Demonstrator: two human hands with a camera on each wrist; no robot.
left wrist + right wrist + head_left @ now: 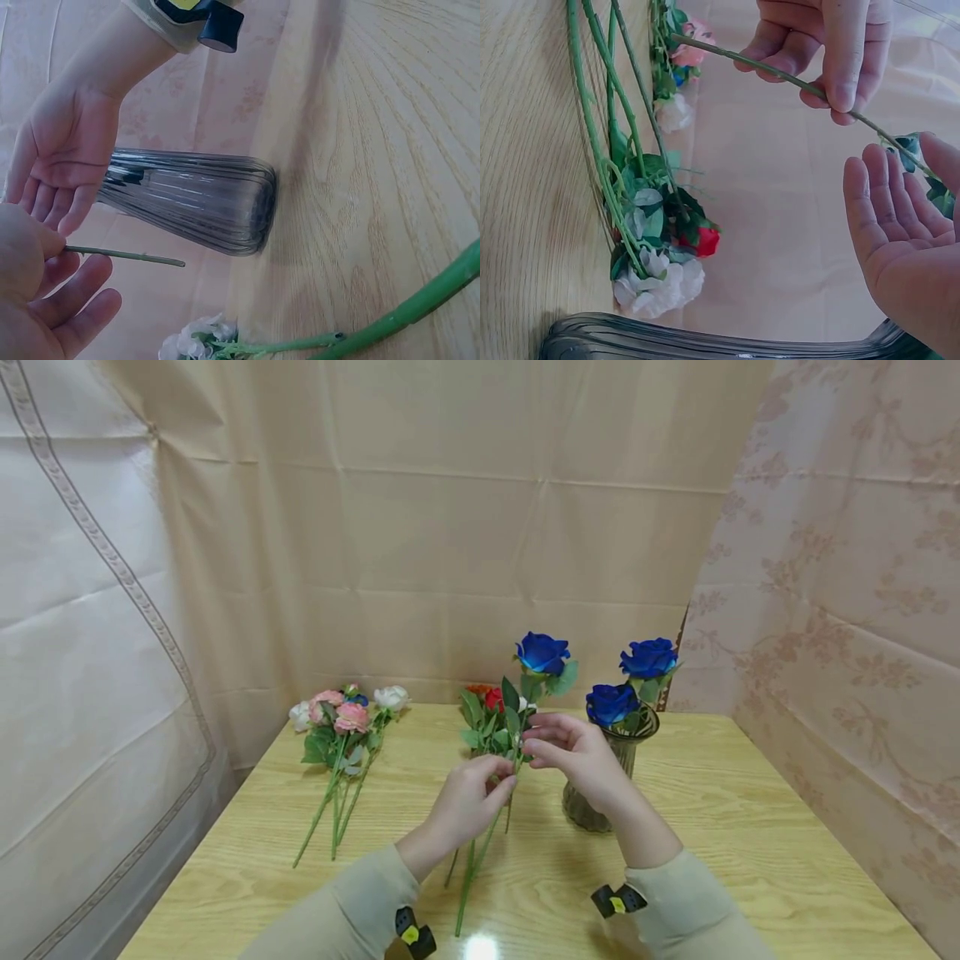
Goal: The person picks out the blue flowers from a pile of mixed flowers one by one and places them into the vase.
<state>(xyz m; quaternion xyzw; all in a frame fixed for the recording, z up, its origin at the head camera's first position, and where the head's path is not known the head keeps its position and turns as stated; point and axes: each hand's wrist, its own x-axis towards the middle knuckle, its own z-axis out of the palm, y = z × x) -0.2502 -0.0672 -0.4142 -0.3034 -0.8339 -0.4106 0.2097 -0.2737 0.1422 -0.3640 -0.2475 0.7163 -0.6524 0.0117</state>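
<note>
My left hand (pixel 468 797) pinches the thin green stem (pixel 780 73) of a blue rose (pixel 543 653) between thumb and fingers, holding it raised over the table. The cut end sticks out past that hand in the left wrist view. Around the upper stem, close to its leaves, my right hand (pixel 581 760) is held with the palm facing the stem and fingers loosely extended, as the right wrist view (pixel 907 247) shows. Just right of it stands a ribbed dark glass vase (pixel 195 202) with two blue roses (pixel 648 657) in it.
Behind my left hand lies a bunch with a red rose (pixel 702 241), white blooms (pixel 664 289) and long stems pointing towards me. Pink flowers (pixel 351 717) and white flowers (pixel 392 697) lie at the table's left. Curtains (pixel 450 527) hang along the back and sides.
</note>
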